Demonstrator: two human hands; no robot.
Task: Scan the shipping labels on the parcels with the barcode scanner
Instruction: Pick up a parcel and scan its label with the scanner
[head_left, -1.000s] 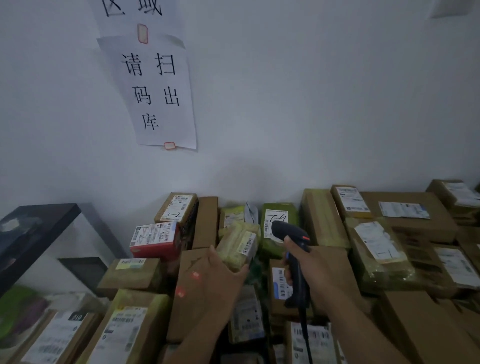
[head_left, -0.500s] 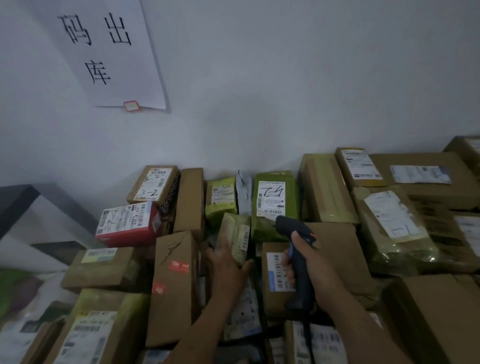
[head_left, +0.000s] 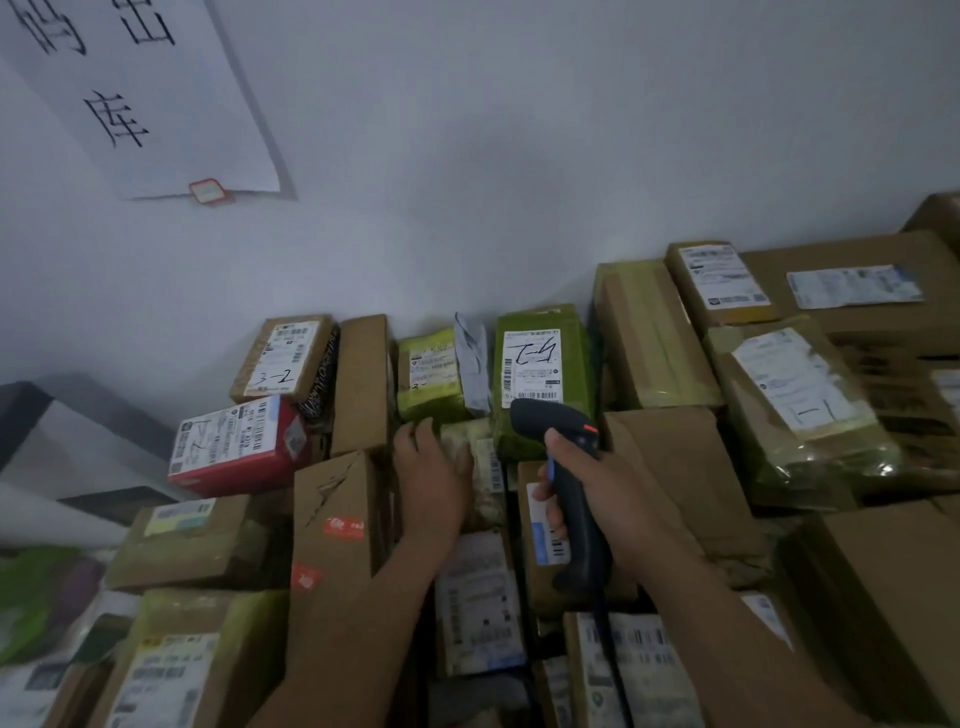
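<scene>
Step in hand looks like lining up a label: right grip (head_left: 618, 493) curled round the barcode scanner (head_left: 543, 420), its head just below the label (head_left: 532, 364) of the green parcel (head_left: 577, 358), left grip (head_left: 428, 483) clasping a small pale parcel (head_left: 480, 467) in the pile; next, I judge, aim squarely at that label.

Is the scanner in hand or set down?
In hand: the right hand grips the barcode scanner upright, head toward the green parcel.

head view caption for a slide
Right hand holds scanner by the green parcel; left hand holds a small parcel
</scene>
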